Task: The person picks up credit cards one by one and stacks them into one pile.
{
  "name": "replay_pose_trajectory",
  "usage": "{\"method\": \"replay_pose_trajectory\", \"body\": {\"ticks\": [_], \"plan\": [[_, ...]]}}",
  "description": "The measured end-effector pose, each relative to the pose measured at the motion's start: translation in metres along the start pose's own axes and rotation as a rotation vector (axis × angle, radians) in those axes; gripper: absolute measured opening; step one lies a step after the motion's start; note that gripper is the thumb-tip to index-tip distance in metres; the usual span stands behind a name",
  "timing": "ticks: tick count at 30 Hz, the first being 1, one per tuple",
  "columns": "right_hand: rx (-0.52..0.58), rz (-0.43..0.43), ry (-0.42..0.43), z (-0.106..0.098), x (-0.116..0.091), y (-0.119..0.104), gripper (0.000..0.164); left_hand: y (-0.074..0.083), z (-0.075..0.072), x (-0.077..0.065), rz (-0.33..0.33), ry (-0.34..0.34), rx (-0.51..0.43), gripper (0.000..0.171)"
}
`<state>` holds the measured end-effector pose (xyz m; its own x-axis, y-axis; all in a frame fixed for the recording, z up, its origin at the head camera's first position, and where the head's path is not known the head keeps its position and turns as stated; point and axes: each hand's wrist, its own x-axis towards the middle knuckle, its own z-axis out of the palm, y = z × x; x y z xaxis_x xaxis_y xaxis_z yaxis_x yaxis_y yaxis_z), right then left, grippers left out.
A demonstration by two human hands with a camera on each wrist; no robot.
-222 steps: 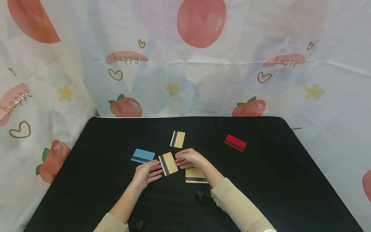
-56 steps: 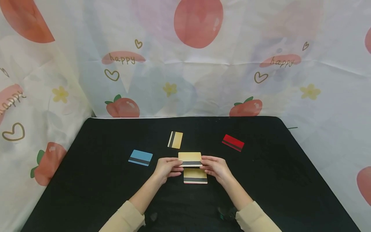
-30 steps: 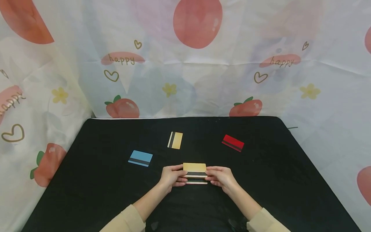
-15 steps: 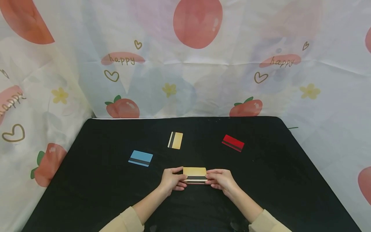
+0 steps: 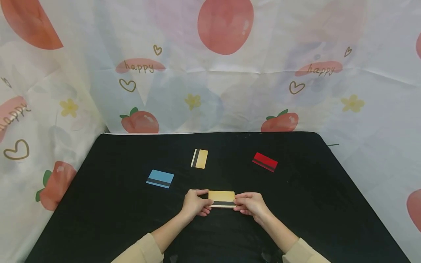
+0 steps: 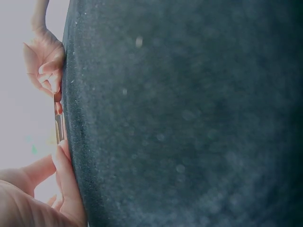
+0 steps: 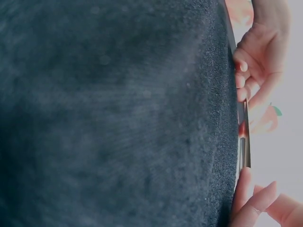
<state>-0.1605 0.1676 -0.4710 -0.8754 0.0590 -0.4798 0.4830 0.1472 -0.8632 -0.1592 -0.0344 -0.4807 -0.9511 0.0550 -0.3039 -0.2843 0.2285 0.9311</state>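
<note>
In the head view a gold bank card [image 5: 222, 197] with a dark stripe lies level near the table's middle front. My left hand [image 5: 196, 203] pinches its left end between thumb and fingers. At the opposite end my right hand [image 5: 252, 205] pinches it the same way. Beneath it, the cards seen there earlier are covered; only a thin reddish line shows at the near edge. Seen edge-on in the left wrist view, the card [image 6: 58, 126] spans both hands just above the cloth. Whether it touches the cards below, I cannot tell.
Beyond the hands, a blue card [image 5: 160, 178] lies to the left, another gold card [image 5: 199, 159] farther back, and a red card [image 5: 265, 162] to the right. They rest on a black-covered table [image 5: 210, 237]. A printed curtain [image 5: 230, 91] stands behind.
The gold card, first tilted beside the blue one, was turned level, carried right and lowered toward me over the stacked cards, both hands at its ends. The other loose cards stayed put.
</note>
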Motion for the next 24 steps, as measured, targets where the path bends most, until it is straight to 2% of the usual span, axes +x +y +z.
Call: {"method": "replay_pose_trajectory", "body": {"ticks": [6, 15, 24], "plan": [[-0.004, -0.009, 0.015, -0.0001, 0.0018, -0.0005, 0.021, 0.0014, 0.0023, 0.0024, 0.024, 0.031, 0.063, 0.043], [0.043, 0.000, 0.008, -0.0023, 0.0032, -0.0008, 0.027, 0.0016, 0.0031, 0.0058, 0.049, 0.040, 0.069, 0.043], [0.065, -0.036, -0.015, -0.0038, 0.0050, 0.0012, 0.036, 0.0000, 0.0045, 0.0077, 0.026, 0.043, 0.074, 0.042]]}}
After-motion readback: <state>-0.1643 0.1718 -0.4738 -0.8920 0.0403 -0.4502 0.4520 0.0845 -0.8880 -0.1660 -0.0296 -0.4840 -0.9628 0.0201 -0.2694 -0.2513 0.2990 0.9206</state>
